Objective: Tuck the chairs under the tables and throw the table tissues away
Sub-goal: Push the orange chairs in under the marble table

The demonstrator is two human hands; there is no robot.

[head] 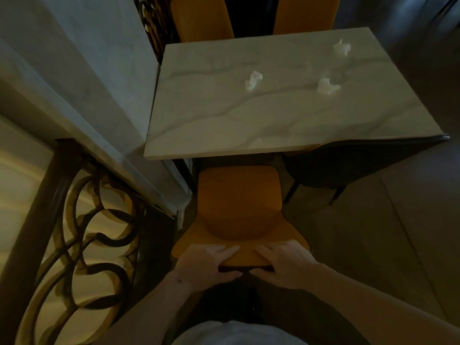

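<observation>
Both hands are gripping the top edge of an orange chair's backrest (242, 255). The left hand (204, 263) is lying over the left part of that edge, its fingers (225, 251) spread flat on the front face and pointing toward the other hand, the thumb wrapping behind. The right hand (283, 263) is mirroring it on the right part of the edge — fingers (267, 252) splayed over the front, thumb tucked at the back. The 2 hands are sitting close together, with a short stretch of the edge showing between them.

The orange chair (240, 195) is standing directly ahead of the hands, its seat reaching forward so that the front of it is lying under the near edge of a marble-patterned table (199, 125); most of the seat is showing outside the tabletop. Beyond the hands, on the tabletop, 3 crumpled white tissues are lying apart from each other: 1 (253, 80) ahead, near the middle, 1 (327, 86) ahead and to the right, and 1 (343, 47) farther off near the far right corner.

Right of the hands, a dark chair (348, 165) is sitting partly under the same table. Past the table's far edge, 2 more orange chair backs (201, 18) are showing. Left of the hands, a pale stone ledge (74, 83) is running alongside the table — below it, a scrolled metal railing (94, 232) is curving downward.
</observation>
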